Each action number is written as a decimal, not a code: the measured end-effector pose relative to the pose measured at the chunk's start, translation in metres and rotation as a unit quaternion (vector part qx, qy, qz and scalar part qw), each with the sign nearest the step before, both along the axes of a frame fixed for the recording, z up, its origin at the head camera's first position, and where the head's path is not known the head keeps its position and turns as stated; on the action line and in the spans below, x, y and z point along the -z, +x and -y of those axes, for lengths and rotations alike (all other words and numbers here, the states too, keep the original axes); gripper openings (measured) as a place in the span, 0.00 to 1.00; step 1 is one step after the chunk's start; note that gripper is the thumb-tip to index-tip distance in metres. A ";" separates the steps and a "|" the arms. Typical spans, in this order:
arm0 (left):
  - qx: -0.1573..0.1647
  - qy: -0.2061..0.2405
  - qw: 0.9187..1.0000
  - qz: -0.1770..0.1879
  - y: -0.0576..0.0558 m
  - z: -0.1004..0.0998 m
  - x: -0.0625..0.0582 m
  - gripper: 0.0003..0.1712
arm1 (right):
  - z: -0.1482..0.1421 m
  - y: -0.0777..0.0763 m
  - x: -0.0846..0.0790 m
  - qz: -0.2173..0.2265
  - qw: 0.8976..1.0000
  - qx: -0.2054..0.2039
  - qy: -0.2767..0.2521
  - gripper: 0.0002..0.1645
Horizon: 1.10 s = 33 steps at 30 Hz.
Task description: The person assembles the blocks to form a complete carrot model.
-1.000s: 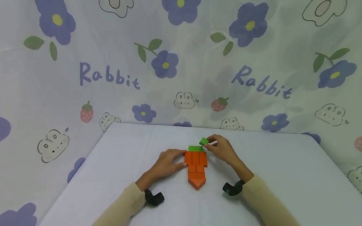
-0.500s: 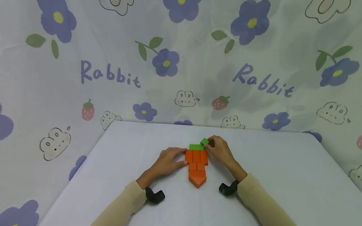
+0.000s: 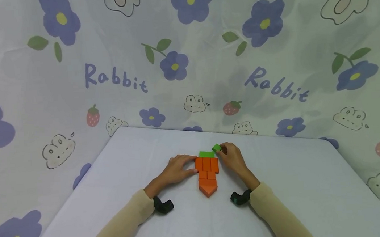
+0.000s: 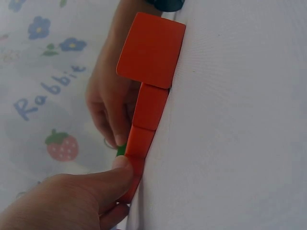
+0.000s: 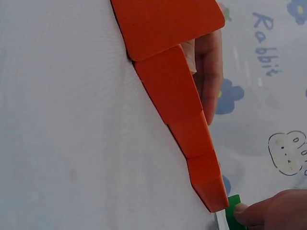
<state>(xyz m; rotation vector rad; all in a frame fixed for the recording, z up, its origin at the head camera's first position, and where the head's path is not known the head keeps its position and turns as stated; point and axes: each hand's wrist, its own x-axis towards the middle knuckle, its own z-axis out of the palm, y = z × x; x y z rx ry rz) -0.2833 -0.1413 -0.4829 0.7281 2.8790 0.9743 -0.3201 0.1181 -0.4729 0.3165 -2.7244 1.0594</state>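
Orange blocks (image 3: 207,164) lie together in a column on the white table, ending in a pointed orange block (image 3: 208,187) at the near end. A green block (image 3: 206,154) lies against their far end. My left hand (image 3: 174,170) holds the leftmost long orange block (image 3: 199,164) by its two ends, between thumb and index finger. In the left wrist view, the thumb (image 4: 120,175) lies against orange. Just right of the lying green block, my right hand (image 3: 233,158) pinches a second green block (image 3: 216,148), tilted at an angle. The right wrist view shows this green block (image 5: 233,211) under the thumb.
A white-covered table (image 3: 295,184) spreads around the blocks. Behind it hangs a patterned cloth (image 3: 207,77) with flowers, rabbits and strawberries. Dark wrist devices (image 3: 163,205) sit at both beige sleeves (image 3: 124,224).
My right hand has come nearer the lying green block, then shifted slightly right, with the small green block still pinched. The left hand keeps its place at the orange blocks. The view has moved slightly.
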 end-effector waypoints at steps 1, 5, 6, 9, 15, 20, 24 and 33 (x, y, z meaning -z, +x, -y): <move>-0.001 0.001 1.000 0.000 0.000 0.000 0.000 0.33 | -0.001 0.000 0.000 -0.001 1.000 -0.002 0.001 0.19; -0.004 0.003 1.000 0.001 -0.001 -0.002 0.002 0.34 | -0.002 0.000 0.002 -0.003 1.000 -0.011 0.009 0.18; -0.002 0.003 1.000 0.001 -0.001 -0.002 0.002 0.34 | -0.003 0.000 0.002 -0.004 1.000 -0.012 0.012 0.18; 0.001 0.005 1.000 0.002 0.000 -0.003 0.003 0.34 | -0.004 0.000 0.005 -0.013 1.000 -0.015 0.023 0.18; -0.004 0.003 1.000 0.004 0.003 -0.002 0.001 0.33 | -0.004 -0.003 0.012 -0.032 0.998 -0.028 0.044 0.19; -0.009 0.005 1.000 0.002 0.004 -0.001 0.002 0.33 | -0.001 -0.002 0.012 -0.036 0.998 -0.029 0.040 0.19; -0.008 0.009 1.000 0.008 0.008 -0.001 0.004 0.33 | -0.001 0.003 0.011 -0.038 0.998 -0.025 0.037 0.21; -0.006 0.014 1.000 -0.001 0.008 -0.002 0.000 0.33 | -0.016 0.009 -0.007 -0.068 0.997 -0.015 0.026 0.15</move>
